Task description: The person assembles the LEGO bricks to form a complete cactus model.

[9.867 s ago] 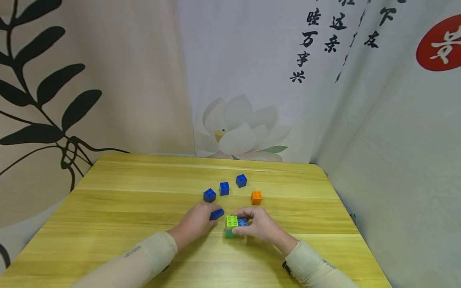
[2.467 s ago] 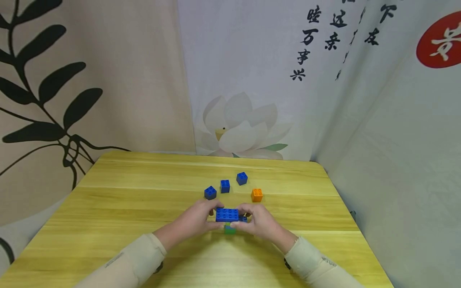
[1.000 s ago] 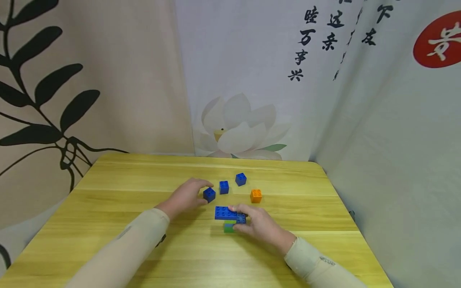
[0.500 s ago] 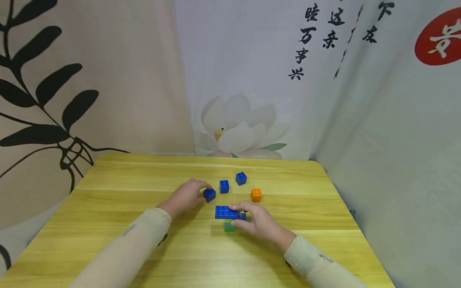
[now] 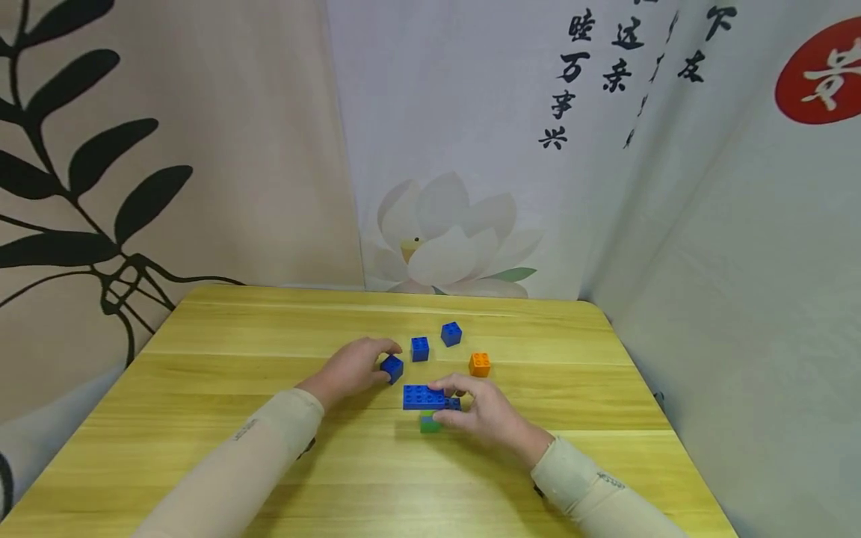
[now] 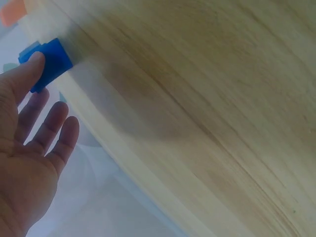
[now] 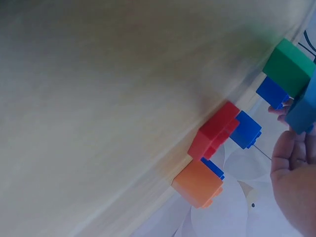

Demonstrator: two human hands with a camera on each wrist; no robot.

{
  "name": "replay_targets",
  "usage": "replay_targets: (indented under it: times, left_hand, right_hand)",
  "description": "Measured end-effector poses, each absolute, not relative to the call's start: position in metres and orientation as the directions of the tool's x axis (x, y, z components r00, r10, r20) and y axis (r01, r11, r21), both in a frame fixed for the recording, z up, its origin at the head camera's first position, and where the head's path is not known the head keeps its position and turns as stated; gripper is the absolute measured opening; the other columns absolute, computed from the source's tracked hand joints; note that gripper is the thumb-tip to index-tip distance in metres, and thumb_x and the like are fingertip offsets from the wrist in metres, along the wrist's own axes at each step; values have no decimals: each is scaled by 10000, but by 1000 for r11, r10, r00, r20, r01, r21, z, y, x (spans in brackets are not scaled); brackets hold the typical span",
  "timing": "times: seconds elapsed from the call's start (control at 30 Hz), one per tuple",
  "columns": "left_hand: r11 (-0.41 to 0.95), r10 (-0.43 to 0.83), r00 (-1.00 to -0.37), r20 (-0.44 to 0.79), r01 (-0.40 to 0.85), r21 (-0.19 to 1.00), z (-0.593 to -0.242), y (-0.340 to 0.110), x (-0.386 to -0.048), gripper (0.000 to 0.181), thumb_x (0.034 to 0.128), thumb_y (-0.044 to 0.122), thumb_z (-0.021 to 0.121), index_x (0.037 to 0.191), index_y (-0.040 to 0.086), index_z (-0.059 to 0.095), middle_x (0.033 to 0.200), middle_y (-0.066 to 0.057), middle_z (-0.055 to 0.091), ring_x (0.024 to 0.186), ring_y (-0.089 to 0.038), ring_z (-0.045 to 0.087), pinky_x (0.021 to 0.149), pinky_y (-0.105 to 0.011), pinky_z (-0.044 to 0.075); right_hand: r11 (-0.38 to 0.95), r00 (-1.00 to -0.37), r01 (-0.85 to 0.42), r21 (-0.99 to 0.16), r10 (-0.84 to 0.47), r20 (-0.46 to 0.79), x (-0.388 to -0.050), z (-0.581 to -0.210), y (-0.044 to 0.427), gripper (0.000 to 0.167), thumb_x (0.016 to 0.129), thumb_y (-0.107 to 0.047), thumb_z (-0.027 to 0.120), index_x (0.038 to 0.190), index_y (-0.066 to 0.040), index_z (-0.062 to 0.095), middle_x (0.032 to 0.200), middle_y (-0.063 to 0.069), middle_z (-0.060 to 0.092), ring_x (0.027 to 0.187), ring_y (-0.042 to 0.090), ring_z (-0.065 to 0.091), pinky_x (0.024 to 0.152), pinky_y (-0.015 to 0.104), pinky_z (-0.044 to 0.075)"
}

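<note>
In the head view my left hand (image 5: 353,368) pinches a small square blue toy brick (image 5: 392,369) between thumb and fingers. The left wrist view has the thumb across this blue brick (image 6: 54,61), the other fingers spread loosely. Nearer the middle, my right hand (image 5: 487,409) holds a stack of joined bricks by its right side. On top of the stack lies a long blue brick (image 5: 418,397), overhanging to the left. A smaller blue brick (image 5: 454,404) shows between the right thumb and fingers, and a green brick (image 5: 429,426) forms the bottom. Fingers hide some of the stack.
Beyond the hands on the wooden table (image 5: 269,329) stand two loose blue bricks (image 5: 420,350) and an orange brick (image 5: 480,365). A red brick (image 7: 215,131) appears in the right wrist view only. A printed curtain (image 5: 269,149) hangs behind the table.
The long blue brick has gone from the left hand onto the stack. My left hand has moved to the small blue brick, gripped it and shifted it slightly nearer. The right hand stays at the stack.
</note>
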State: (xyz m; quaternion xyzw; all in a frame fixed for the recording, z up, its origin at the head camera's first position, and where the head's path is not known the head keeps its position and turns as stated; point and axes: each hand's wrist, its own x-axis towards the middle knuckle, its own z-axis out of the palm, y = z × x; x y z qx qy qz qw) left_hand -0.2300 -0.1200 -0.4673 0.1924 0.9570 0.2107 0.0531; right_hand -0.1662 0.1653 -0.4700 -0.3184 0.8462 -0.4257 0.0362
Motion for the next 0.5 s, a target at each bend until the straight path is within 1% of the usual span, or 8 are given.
replay_targets:
  times: [0.07,0.2,0.27,0.4,0.5]
  left_hand:
    - [834,400,-916,-16,356,422,-467,-119,-229,412,936,195,847,1331,155,737,1361,-38,748,1320,-279,673,1160,-498,525]
    - [836,388,-921,-21,342,429,-466,-119,-224,357,932,192,850,1276,149,765,1337,-47,758,1316,-280,674,1158,-497,527]
    - [839,373,-927,-34,321,439,-465,-120,-221,352,932,199,852,1269,153,759,1328,-46,756,1284,-267,681,1148,-490,535]
    - [842,350,-935,-59,286,457,-464,-122,-216,344,935,208,851,1255,151,742,1277,-41,758,1177,-226,695,1095,-471,571]
    - [837,338,-938,-70,266,478,-465,-124,-213,342,936,202,850,1255,149,736,1257,-37,759,1161,-222,703,1069,-463,586]
  right_hand:
    - [426,-793,-509,-748,-570,215,-166,-470,166,393,968,-285,817,1349,-257,724,1269,-63,762,1080,107,653,980,365,598]
    - [404,-792,-504,-763,-570,221,-166,-470,167,368,988,-321,793,1344,-246,732,1277,-51,760,1071,108,644,957,310,593]
    - [392,-788,-504,-770,-572,226,-166,-470,167,361,992,-324,789,1340,-243,735,1275,-46,760,1066,108,640,942,291,592]
    - [366,-776,-518,-773,-581,245,-167,-469,167,351,994,-304,788,1332,-223,739,1269,-29,765,1057,107,642,933,298,597]
    - [359,-772,-525,-771,-583,255,-168,-469,167,349,990,-297,792,1326,-215,742,1257,-21,771,1044,104,646,927,303,600]
